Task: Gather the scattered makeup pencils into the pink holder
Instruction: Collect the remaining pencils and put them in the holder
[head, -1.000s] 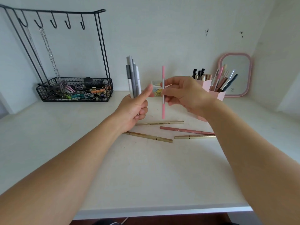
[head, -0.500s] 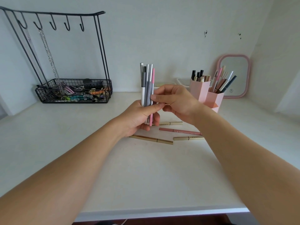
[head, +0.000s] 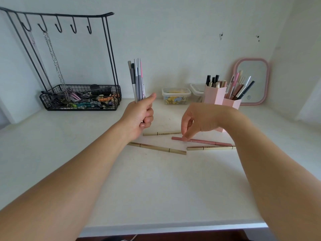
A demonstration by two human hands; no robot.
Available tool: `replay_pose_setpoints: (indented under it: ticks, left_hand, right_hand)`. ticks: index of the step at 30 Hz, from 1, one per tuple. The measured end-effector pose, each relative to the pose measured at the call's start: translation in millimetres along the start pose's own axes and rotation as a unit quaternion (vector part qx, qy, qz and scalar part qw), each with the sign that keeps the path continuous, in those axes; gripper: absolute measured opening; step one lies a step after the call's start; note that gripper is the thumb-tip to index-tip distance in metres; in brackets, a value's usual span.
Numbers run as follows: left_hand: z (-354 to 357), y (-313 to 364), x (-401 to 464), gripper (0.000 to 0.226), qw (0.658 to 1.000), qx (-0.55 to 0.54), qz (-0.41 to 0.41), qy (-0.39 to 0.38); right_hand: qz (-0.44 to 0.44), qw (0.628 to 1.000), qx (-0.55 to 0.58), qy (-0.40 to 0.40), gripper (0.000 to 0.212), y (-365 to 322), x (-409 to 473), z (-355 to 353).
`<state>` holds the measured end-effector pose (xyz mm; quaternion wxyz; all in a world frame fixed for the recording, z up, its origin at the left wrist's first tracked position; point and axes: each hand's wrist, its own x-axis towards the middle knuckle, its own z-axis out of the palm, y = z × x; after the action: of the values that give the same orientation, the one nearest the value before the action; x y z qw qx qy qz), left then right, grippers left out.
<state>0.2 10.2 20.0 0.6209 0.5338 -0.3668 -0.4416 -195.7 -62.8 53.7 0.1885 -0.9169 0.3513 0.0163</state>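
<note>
While the left hand [head: 139, 115] grips a bundle of slim pencils [head: 137, 80] upright, the right hand [head: 196, 119], just beside the pink hexagonal holder [head: 215, 94], touches a smooth rose-pink pencil [head: 205, 141] with curled fingertips, nothing yet grasped.

A home vanity desk: pink mirror [head: 251, 80], jewellery rack [head: 59, 23], pink holder [head: 215, 94] of makeup pencils.

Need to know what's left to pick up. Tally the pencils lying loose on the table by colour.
Gold pencils: 3
Pink pencil: 1
Total: 4
</note>
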Motion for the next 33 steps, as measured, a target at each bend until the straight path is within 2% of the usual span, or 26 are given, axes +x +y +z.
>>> replay_pose_setpoints:
  ticks: [8,13,15,18,20,22,24,26,30,33]
  left_hand:
    - [2.0,0.1,-2.8,0.052,1.000,0.012,0.005,-0.005]
    - [4.0,-1.5,-4.7,0.055,0.999,0.024,0.002,-0.031]
    - [6.5,-1.7,-7.1,0.053,0.998,0.034,0.001,-0.060]
    - [10.5,-3.2,-11.8,0.047,0.993,0.051,0.006,-0.106]
    - [12.1,-4.4,-13.6,0.046,0.989,0.063,0.008,-0.130]
    - [14.1,-4.1,-15.7,0.044,0.988,0.070,0.010,-0.138]
    - [15.1,-3.2,-16.9,0.044,0.987,0.079,0.009,-0.139]
    - [15.7,-3.8,-17.8,0.045,0.985,0.087,0.005,-0.151]
    - [16.0,-7.6,-18.0,0.042,0.985,0.099,0.012,-0.144]
    - [17.7,-6.8,-20.1,0.043,0.978,0.118,0.037,-0.167]
  right_hand:
    - [0.005,1.000,-0.020,-0.002,0.008,-4.4,2.2,4.1]
    - [-0.018,0.989,0.060,0.133,0.008,-0.5,0.8,-8.7]
    - [-0.040,0.968,0.148,0.197,0.010,-2.8,0.1,-11.2]
    - [-0.096,0.895,0.339,0.273,0.011,-10.4,3.0,-9.4]
    - [-0.129,0.836,0.456,0.277,0.005,-15.3,6.6,-7.2]
    - [-0.139,0.791,0.535,0.262,0.009,-17.8,9.9,-4.1]
    - [-0.140,0.776,0.562,0.251,0.013,-18.3,12.7,-0.2]
    - [-0.141,0.777,0.563,0.244,0.015,-18.4,14.7,4.0]
    - [-0.154,0.757,0.596,0.220,0.014,-19.2,15.3,6.5]
    - [-0.163,0.743,0.616,0.207,0.008,-20.2,15.6,7.9]
